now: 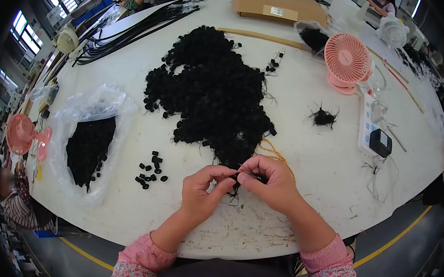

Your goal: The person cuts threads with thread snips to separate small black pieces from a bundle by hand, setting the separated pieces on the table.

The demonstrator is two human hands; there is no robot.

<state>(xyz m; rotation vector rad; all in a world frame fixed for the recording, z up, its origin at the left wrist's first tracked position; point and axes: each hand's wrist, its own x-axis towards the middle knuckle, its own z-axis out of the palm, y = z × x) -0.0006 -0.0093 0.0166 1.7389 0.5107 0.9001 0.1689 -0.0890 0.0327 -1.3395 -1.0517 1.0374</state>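
Observation:
My left hand (201,190) and my right hand (276,186) meet at the near end of a big pile of small black pieces (205,89). Thumb and forefinger of each are pinched together on one small black piece with loose threads (236,177), mostly hidden by the fingertips. Dark thread also shows under the right fingers. To the left lie several loose black pieces (150,170), short and blocky. Farther left, an open clear plastic bag (62,151) holds many more such black pieces (90,148). An orange-yellow string (279,153) curls beside my right hand.
A pink fan (346,59) and a white power strip (367,125) with a black adapter (380,143) stand on the right. A tuft of black thread (323,117) lies nearer. Cardboard (280,6) and long black strips (136,31) are at the back. Other people sit around the table.

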